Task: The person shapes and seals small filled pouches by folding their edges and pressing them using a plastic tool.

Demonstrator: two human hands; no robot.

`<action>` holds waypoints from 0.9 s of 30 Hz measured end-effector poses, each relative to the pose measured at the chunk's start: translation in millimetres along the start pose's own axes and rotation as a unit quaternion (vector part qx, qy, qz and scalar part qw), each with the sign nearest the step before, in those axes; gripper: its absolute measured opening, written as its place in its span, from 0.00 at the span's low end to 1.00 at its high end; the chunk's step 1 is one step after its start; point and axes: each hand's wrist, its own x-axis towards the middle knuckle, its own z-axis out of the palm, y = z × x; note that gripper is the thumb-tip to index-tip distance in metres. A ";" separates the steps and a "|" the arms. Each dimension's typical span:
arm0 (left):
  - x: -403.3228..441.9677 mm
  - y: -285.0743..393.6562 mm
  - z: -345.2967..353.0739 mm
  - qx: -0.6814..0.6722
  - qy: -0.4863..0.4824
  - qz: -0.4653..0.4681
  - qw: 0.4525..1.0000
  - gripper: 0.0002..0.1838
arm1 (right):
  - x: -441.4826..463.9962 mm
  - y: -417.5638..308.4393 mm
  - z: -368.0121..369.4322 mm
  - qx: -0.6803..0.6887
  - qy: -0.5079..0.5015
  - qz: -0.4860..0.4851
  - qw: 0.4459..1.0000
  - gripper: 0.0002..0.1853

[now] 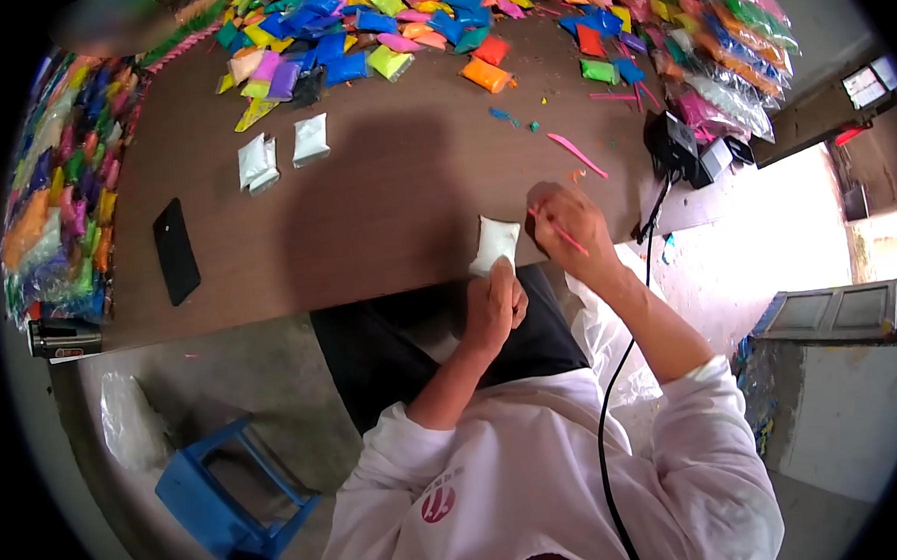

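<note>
My left hand point(498, 308) pinches the lower end of a small white packet point(497, 243) at the table's front edge, its face turned up. Just right of it, my right hand point(574, 224) is closed around a thin pink plastic stick point(570, 239), which slants down across the fingers. The hand and the packet are a small gap apart. Another pink stick point(576, 154), slightly curved, lies on the table beyond my right hand. Farther left lie a single white packet point(310, 139) and an overlapping group of white packets point(257, 163).
Bright coloured packets point(345, 68) are heaped along the back of the brown table point(227, 250). Bagged packets stand at the left point(59, 187) and right point(733, 42). A black phone point(176, 252), a steel cup point(64, 338), a black cable point(614, 403) and a blue stool point(206, 501) are also near.
</note>
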 end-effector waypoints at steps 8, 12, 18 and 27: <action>4.2 4.6 3.3 0.013 -0.012 0.027 0.999 0.29 | -1.8 -13.3 8.0 0.001 -0.050 -0.027 0.998 0.04; 3.9 5.1 5.0 -0.012 -0.010 0.010 1.000 0.28 | 2.3 -2.3 2.0 0.023 -0.028 -0.008 0.999 0.04; 2.2 -5.7 -1.8 0.003 0.003 -0.010 1.000 0.29 | -7.0 -21.0 2.5 0.063 -0.079 -0.059 0.993 0.05; 1.6 -1.3 0.5 0.007 -0.013 0.008 1.000 0.29 | -3.3 2.6 -2.1 -0.030 -0.008 -0.034 0.999 0.04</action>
